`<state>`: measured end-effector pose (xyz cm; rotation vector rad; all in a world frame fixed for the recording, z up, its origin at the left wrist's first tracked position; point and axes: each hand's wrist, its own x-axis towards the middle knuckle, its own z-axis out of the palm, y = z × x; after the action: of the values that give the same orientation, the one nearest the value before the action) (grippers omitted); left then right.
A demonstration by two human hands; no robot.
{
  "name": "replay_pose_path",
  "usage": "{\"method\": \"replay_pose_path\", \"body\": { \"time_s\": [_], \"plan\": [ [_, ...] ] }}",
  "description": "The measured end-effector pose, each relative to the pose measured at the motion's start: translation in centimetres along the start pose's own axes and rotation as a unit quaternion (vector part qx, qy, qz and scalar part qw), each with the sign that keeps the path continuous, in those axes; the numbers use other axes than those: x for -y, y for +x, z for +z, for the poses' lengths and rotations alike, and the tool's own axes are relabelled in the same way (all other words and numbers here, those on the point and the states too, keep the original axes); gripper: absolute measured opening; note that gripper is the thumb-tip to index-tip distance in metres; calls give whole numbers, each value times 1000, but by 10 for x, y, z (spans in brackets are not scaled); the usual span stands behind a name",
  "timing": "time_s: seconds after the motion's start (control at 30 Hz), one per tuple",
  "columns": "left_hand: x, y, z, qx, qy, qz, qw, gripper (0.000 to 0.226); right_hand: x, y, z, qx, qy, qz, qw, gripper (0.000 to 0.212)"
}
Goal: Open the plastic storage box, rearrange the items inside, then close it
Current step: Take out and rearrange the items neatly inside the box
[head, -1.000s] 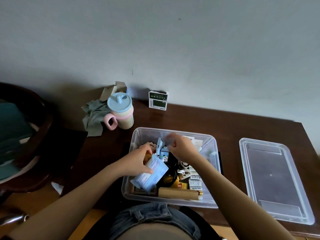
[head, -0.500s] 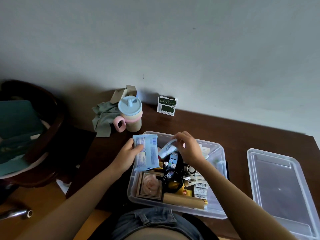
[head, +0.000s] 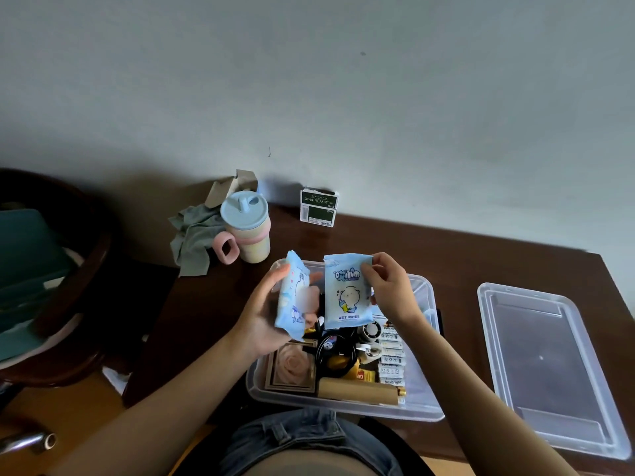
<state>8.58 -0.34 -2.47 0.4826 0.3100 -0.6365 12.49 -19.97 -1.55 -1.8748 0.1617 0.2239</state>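
Note:
The clear plastic storage box (head: 427,401) stands open on the dark wooden table in front of me, its clear lid (head: 549,369) lying flat to the right. Above the box's far left corner my left hand (head: 261,314) grips a light blue packet (head: 292,297) held upright and edge-on. Beside it my right hand (head: 391,286) pinches a blue wet wipes pack (head: 347,293) by its upper right edge, printed face toward me. Inside the box lie a framed rose picture (head: 292,367), a coiled black cable (head: 335,350), a brown tube (head: 357,391) and a row of small white packets (head: 391,359).
A pastel cup with a blue lid (head: 245,228) and a grey cloth (head: 192,238) sit at the table's back left, next to a small cardboard box (head: 226,185). A green and white carton (head: 318,207) leans on the wall. A dark wooden chair (head: 51,280) stands left.
Both hands have risen out of the box. My right hand has lifted the wet wipes pack upright beside the packet, which my left hand has turned edge-on.

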Motion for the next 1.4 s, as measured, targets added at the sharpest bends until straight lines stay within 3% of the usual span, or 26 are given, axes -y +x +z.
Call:
{"method": "replay_pose_path", "body": {
  "time_s": [0.2, 0.33, 0.5, 0.7, 0.83, 0.93, 1.03, 1.13, 1.27, 1.4],
  "plan": [
    [10, 6, -7, -44, -3, 8, 999, 44, 3, -5, -3, -6, 64, 42, 997, 21],
    [8, 7, -7, -82, 57, -25, 995, 40, 5, -7, 0, 8, 65, 36, 997, 20],
    [1, 0, -4, -58, 186, -100, 976, 42, 11, -6, 4, 39, 74, -27, 996, 23],
    [-12, -2, 2, -39, 352, -145, 924, 21, 23, -9, 10, 171, -11, -154, 973, 18],
    [-20, 1, -5, -35, 298, -232, 925, 43, 28, -9, 16, 245, -124, -210, 938, 12],
    [-21, 1, -8, -29, 265, -247, 931, 62, 29, -8, 22, 295, -171, -209, 916, 7],
    [-25, 1, -11, -14, 177, -217, 960, 83, 22, -5, 27, 235, -206, -181, 933, 8],
    [-27, -1, -11, -32, 153, -171, 973, 72, 12, -1, 25, 118, -225, -140, 957, 13],
    [-14, -2, -7, -71, 271, -60, 958, 33, 0, -2, 24, 29, -238, -99, 966, 16],
    [6, 3, 3, -90, 398, 3, 913, 44, -7, -6, 37, -27, -203, -63, 977, 15]
  ]
}}
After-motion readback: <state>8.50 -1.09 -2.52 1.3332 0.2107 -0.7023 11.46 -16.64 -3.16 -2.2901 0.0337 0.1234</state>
